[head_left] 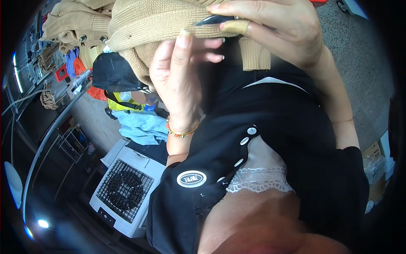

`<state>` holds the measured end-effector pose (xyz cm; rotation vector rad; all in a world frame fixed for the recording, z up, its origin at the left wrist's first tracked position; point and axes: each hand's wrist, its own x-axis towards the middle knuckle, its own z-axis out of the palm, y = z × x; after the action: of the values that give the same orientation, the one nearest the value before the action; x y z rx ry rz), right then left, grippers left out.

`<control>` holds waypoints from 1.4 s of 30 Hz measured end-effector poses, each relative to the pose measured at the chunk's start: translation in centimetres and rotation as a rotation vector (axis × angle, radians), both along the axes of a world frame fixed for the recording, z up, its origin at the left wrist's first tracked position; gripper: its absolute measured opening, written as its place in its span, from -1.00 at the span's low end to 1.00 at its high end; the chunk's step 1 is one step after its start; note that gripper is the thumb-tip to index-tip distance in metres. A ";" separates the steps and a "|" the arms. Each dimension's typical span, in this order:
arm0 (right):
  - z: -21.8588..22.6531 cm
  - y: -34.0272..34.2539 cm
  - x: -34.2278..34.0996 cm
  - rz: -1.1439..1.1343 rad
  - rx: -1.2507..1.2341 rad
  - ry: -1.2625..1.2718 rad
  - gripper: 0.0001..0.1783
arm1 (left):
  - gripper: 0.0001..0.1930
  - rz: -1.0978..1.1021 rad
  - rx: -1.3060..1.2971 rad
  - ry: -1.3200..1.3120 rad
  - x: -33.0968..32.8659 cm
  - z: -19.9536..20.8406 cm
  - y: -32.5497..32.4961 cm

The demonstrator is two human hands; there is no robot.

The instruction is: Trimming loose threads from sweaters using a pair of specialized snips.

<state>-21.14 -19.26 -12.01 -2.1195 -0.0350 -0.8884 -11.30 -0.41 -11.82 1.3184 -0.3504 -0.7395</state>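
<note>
A tan ribbed-knit cardigan (156, 21) spreads across the top of the view, with small buttonholes along its band. My left hand (177, 76), a beaded bracelet at its wrist, grips the lower edge of that band, thumb on top and fingers underneath. Between the thumb and fingers of my right hand (275, 29) is a small pair of dark thread snips (215, 20), its pointed tip lying against the ribbing. Yellowish tape wraps one right finger. Below my right hand hangs a ribbed cuff (256, 55) of the same tan knit.
More tan knitwear with dark buttons (80, 29) is heaped at the upper left. A black mesh bag (116, 72) and a light blue cloth (141, 125) lie left of my arm. Lower down stands a white air cooler (127, 186). Cardboard and plastic wrap (374, 165) sit at the right.
</note>
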 end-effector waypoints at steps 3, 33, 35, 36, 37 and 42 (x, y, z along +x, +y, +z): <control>-0.7 -0.8 -0.1 0.070 0.127 -0.109 -0.70 | -0.81 -0.070 -0.095 -0.044 0.0 -0.8 0.5; -6.0 -0.4 -3.9 0.017 0.513 0.098 -0.64 | -0.75 -0.005 -0.146 0.468 -0.3 -0.7 0.2; -6.1 -0.3 -3.5 -0.026 0.564 0.145 -0.65 | -0.76 -0.025 -0.168 0.490 -0.4 -0.5 0.0; -6.5 -0.5 -3.0 0.044 0.748 0.197 -0.68 | -0.77 -0.015 -0.149 0.477 -0.6 -0.3 -0.3; -6.7 -0.7 -2.7 0.116 0.933 0.250 -0.69 | -0.78 -0.003 -0.130 0.462 -0.7 -0.2 -0.5; -4.8 -0.3 -0.6 0.401 1.455 0.490 -0.76 | -0.82 -0.006 -0.146 0.325 -0.9 0.8 -0.7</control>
<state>-21.73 -19.58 -16.79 -0.8226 0.3288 0.0049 -12.24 -1.13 -10.97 1.0392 -0.1438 -0.9008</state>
